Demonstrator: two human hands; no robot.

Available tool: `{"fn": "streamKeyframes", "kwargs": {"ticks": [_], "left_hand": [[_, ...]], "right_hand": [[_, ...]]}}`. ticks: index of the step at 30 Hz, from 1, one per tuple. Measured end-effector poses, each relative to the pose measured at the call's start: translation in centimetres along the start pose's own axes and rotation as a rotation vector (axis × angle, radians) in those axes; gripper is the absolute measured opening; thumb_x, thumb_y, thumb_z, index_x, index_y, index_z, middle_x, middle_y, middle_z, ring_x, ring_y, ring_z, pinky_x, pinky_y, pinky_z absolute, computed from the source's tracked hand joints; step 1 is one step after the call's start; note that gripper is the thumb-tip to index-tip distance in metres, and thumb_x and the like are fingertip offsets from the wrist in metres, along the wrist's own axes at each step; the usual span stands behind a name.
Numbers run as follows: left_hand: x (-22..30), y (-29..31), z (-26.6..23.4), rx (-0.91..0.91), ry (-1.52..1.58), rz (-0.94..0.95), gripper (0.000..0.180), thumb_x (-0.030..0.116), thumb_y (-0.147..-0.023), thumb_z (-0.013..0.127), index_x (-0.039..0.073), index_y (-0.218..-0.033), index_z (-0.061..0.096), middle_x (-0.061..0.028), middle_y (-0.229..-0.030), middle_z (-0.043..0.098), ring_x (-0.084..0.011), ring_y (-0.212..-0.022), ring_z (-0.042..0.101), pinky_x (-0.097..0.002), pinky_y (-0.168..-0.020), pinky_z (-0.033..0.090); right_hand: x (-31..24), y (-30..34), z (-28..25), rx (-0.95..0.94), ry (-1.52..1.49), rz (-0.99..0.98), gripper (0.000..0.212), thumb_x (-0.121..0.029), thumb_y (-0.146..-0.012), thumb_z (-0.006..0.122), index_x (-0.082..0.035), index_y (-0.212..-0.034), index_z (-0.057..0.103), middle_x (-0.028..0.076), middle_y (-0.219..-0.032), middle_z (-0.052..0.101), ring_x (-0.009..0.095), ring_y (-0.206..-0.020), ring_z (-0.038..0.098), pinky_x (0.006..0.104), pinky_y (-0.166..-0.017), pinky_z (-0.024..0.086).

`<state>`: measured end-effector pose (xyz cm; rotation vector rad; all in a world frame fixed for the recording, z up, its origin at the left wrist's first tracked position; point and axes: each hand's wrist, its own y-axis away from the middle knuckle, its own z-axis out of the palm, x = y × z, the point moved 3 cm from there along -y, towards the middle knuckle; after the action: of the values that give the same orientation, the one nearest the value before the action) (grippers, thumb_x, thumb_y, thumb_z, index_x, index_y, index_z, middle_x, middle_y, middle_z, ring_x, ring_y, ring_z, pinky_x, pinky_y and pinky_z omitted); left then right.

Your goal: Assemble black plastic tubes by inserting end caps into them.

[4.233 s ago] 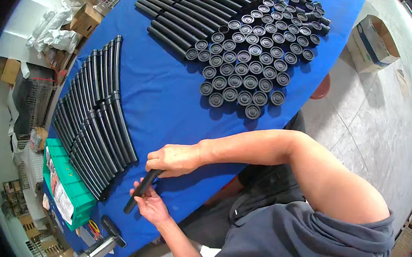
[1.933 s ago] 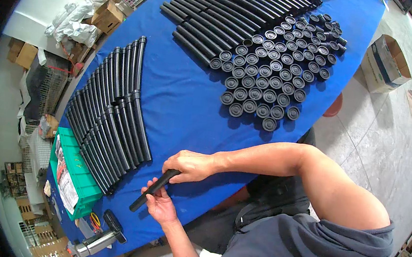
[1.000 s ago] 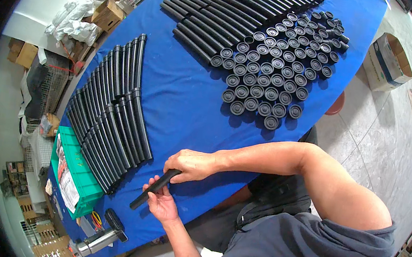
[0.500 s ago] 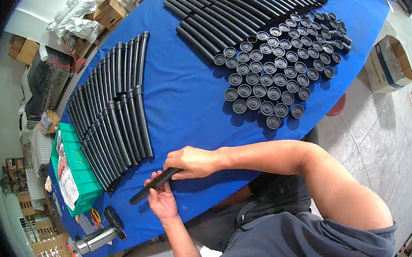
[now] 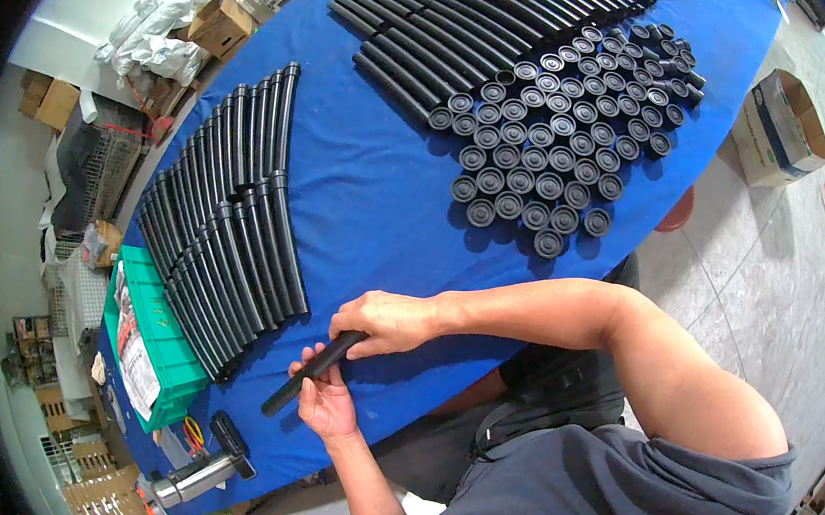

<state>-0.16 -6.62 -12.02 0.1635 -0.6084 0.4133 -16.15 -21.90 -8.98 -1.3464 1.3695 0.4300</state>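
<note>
A short black tube [image 5: 287, 393] slants between my two hands above the near part of the blue-covered table. My right hand [image 5: 386, 323] is closed over its upper end. My left hand [image 5: 327, 407], palm up, has thumb and fingers around the middle of it; the lower end sticks out past them. Beside my hands on the left lie glossy black tubes [image 5: 230, 228] in two overlapping rows, with thicker collars at their upper ends. Farther off are a row of black tubes [image 5: 436, 34] and a cluster of round black caps [image 5: 536, 158] with ringed faces.
A green plastic crate [image 5: 184, 374] with a paper sheet stands at the table's left edge. Near it are a silver cylindrical tool with a black handle [image 5: 230, 444] and yellow-handled scissors [image 5: 193, 434]. An open cardboard box [image 5: 781, 145] sits on the floor at right.
Both hands keep their hold on the tube in nearly the same place. Only a very slight shift of the hands and tube shows.
</note>
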Motion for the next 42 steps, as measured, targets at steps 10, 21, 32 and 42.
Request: {"fn": "streamKeyframes", "kwargs": {"ticks": [10, 21, 32, 42], "left_hand": [[0.1, 0.0, -1.0, -0.05, 0.017, 0.017, 0.025, 0.006, -0.095, 0.057, -0.002, -0.12, 0.058, -0.0242, -0.13, 0.056, -0.0363, -0.127, 0.051, -0.0465, -0.108, 0.046], [0.2, -0.1, -0.8, -0.082, 0.025, -0.007, 0.028, 0.009, -0.095, 0.059, -0.001, -0.121, 0.057, -0.0226, -0.136, 0.052, -0.0349, -0.131, 0.047, -0.0477, -0.113, 0.039], [0.3, -0.1, -1.3, -0.077, 0.02, -0.019, 0.031, 0.014, -0.096, 0.058, -0.002, -0.122, 0.057, -0.0218, -0.136, 0.053, -0.0357, -0.134, 0.044, -0.0487, -0.112, 0.04], [0.1, -0.2, -0.6, -0.069, 0.086, -0.043, 0.032, 0.017, -0.098, 0.055, -0.005, -0.121, 0.057, -0.0229, -0.135, 0.053, -0.0355, -0.133, 0.045, -0.0481, -0.113, 0.039]], "right_hand": [[-0.9, 0.5, 0.5, 0.053, 0.114, -0.074, 0.029, -0.015, -0.08, 0.067, -0.003, -0.104, 0.056, 0.015, -0.093, 0.058, 0.037, -0.082, 0.062, 0.0487, -0.07, 0.051], [-0.7, 0.4, 0.6, 0.085, 0.17, -0.138, 0.029, -0.019, -0.081, 0.068, -0.003, -0.103, 0.057, 0.016, -0.09, 0.059, 0.036, -0.081, 0.063, 0.0471, -0.07, 0.051], [-1.6, -0.3, -0.5, -0.073, 0.011, 0.143, 0.032, -0.015, -0.081, 0.068, -0.003, -0.11, 0.059, 0.015, -0.092, 0.06, 0.031, -0.084, 0.064, 0.0425, -0.068, 0.053], [-0.2, 0.2, 0.4, 0.035, 0.104, -0.084, 0.035, -0.014, -0.082, 0.067, -0.005, -0.114, 0.056, 0.012, -0.096, 0.058, 0.032, -0.086, 0.063, 0.0431, -0.067, 0.054]]}}
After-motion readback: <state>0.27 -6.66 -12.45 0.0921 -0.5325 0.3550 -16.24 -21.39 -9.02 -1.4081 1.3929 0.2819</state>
